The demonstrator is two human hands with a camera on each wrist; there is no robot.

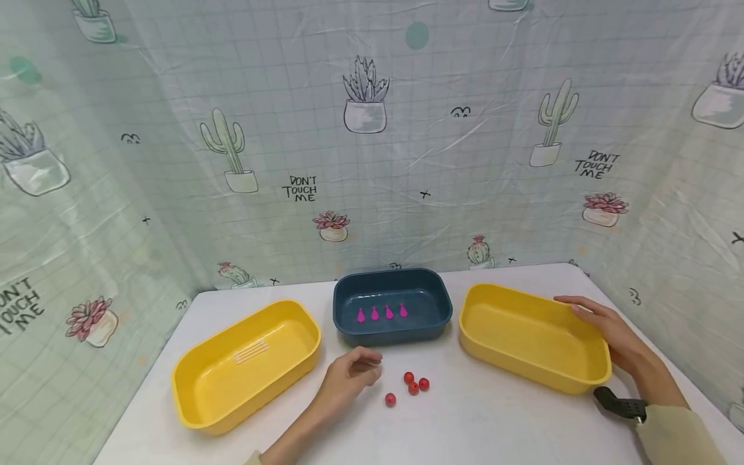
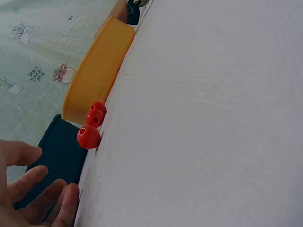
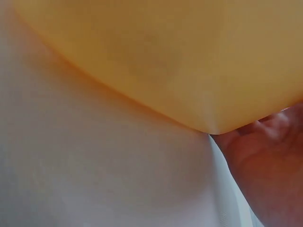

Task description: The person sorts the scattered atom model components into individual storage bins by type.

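Observation:
My left hand (image 1: pixel 347 376) hovers over the table just left of several red beads (image 1: pixel 413 388), its fingers loosely bent. The left wrist view shows nothing between those fingers, with the beads (image 2: pixel 88 137) a little beyond the fingertips. At the right, my right hand (image 1: pixel 610 332) rests against the outer right end of a yellow bin (image 1: pixel 529 336), fingers extended along its rim. Close up in the right wrist view, the bin's wall (image 3: pixel 165 56) hides most of that hand's fingers. The right-hand yellow bin holds nothing visible.
A dark blue bin (image 1: pixel 430 307) at the back middle holds several pink drop-shaped pieces (image 1: pixel 374 314). Another yellow bin (image 1: pixel 227 387) on the left contains thin pale sticks (image 1: pixel 251 351). A patterned curtain (image 1: pixel 383 174) surrounds the back and sides of the white table (image 1: pixel 465 426).

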